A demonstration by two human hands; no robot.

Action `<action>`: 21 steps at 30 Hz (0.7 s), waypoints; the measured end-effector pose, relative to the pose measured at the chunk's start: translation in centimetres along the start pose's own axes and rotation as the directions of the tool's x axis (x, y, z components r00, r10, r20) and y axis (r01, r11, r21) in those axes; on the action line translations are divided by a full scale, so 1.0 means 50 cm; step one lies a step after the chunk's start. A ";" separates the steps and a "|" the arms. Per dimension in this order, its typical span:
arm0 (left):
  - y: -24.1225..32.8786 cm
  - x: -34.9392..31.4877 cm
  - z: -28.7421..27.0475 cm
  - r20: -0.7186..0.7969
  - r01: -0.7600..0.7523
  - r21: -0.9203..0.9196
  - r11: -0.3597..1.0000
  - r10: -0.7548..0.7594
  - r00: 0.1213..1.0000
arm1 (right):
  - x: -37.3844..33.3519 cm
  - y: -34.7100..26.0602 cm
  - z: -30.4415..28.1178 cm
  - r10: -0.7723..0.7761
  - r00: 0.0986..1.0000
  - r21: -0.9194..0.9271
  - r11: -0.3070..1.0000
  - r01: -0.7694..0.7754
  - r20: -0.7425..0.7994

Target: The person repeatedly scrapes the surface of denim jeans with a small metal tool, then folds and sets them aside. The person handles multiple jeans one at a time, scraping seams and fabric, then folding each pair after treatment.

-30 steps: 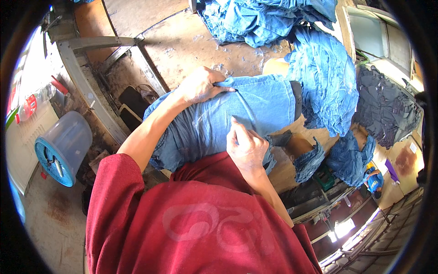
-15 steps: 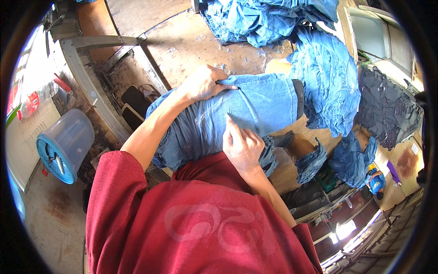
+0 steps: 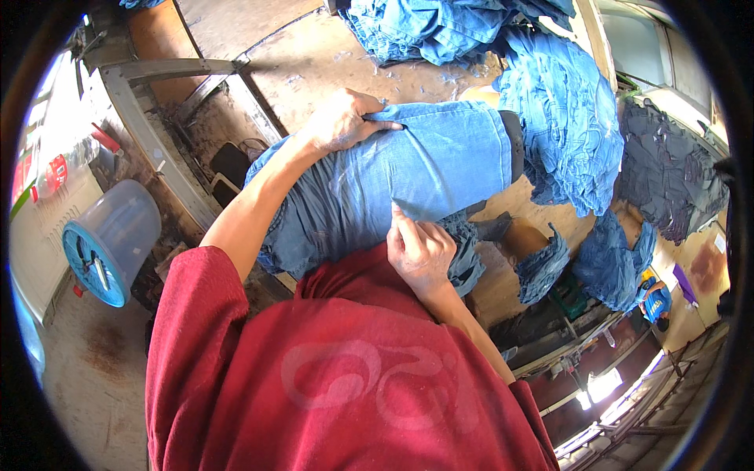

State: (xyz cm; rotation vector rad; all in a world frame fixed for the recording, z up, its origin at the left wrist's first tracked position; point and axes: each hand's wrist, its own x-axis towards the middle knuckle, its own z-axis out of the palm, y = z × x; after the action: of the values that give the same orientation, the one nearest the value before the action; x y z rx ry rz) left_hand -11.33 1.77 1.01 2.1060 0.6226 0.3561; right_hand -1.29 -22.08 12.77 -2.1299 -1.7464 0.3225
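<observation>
Head view: pale print [image 3: 369,375] on red shirt [image 3: 228,345], red label [image 3: 56,174] on bottle at L; blue garments [image 3: 440,33] heaped by lint-strewn brown boards [image 3: 314,67]; denim garment [image 3: 452,153] in front of torso, long axis approx. L–R, hemmed end R; L hand [image 3: 343,122] closed on its far-edge fold, R hand [image 3: 420,250] curled, index at cloth, grip unclear.

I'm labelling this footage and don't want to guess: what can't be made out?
All in the head view:
- Left hand: some fingers hidden behind the hand itself and denim garment.
- Right hand: curled fingers would hide anything small inside.
- Garment's waist-side part: partly covered by red shirt.
- Blue pile: cut off by top edge.
</observation>
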 end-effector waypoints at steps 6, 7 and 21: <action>-0.008 -0.003 0.005 0.006 -0.022 0.099 0.995 0.022 1.000 | 0.036 0.000 0.015 0.031 0.996 0.076 0.997 -0.024 -0.089; -0.009 -0.002 0.005 0.022 -0.022 0.112 0.993 0.019 1.000 | 0.048 0.001 0.024 0.031 0.997 0.040 0.999 -0.028 -0.073; 0.080 -0.022 -0.063 -0.322 -0.026 0.409 0.912 0.171 0.931 | 0.013 0.046 -0.023 0.236 0.969 0.249 0.945 -0.214 -0.066</action>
State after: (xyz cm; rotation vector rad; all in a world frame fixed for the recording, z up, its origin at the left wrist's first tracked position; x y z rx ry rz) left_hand -12.52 1.37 6.05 2.4961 0.8543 0.7288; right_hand 1.36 -21.97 12.89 -2.1299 -1.3377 0.4611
